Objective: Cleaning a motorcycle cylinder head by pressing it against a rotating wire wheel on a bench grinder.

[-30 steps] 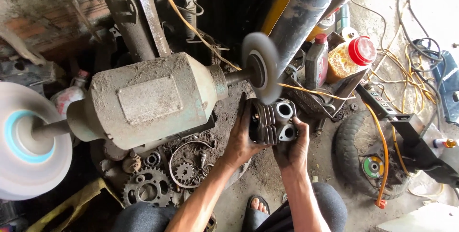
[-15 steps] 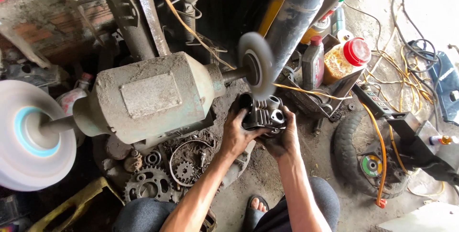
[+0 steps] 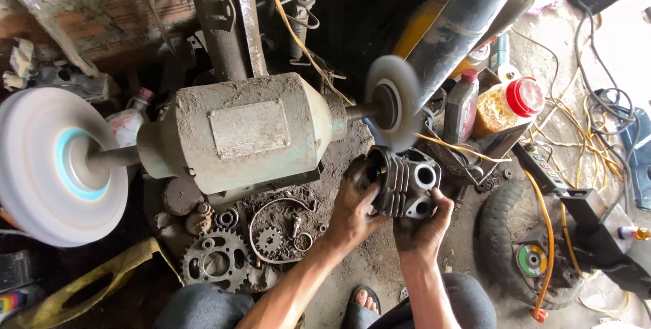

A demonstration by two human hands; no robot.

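Here, a dark finned engine cylinder (image 3: 405, 183) was held up in both hands just below the small spinning wheel (image 3: 393, 102) at the right end of a dusty bench grinder (image 3: 244, 132). The left hand (image 3: 352, 214) was wrapped around the cylinder's left side, fingers curled over the fins and the rim of the bore. The right hand (image 3: 424, 227) was closed on its lower right corner from underneath, with the thumb laid against the flat face where two round openings could be seen. The top of the cylinder was seen right at the lower edge of the wheel; whether the two actually touched could not be told.

At the grinder's other end a large white buffing wheel (image 3: 54, 166) with a blue centre was mounted on the shaft. Below the motor body, a sprocket (image 3: 215, 261), a smaller gear (image 3: 270, 241), a wire ring and other small metal parts were scattered on the grimy ground. To the right of the wheel, a dark bottle with a red cap (image 3: 461, 105) and a jar with a red lid (image 3: 508, 106) were stood close together. Farther right, a small worn tyre (image 3: 505, 234) was lying flat, with yellow and orange cables (image 3: 549, 234) draped over it. A sandalled foot (image 3: 365, 300) was visible between the knees at the bottom edge.
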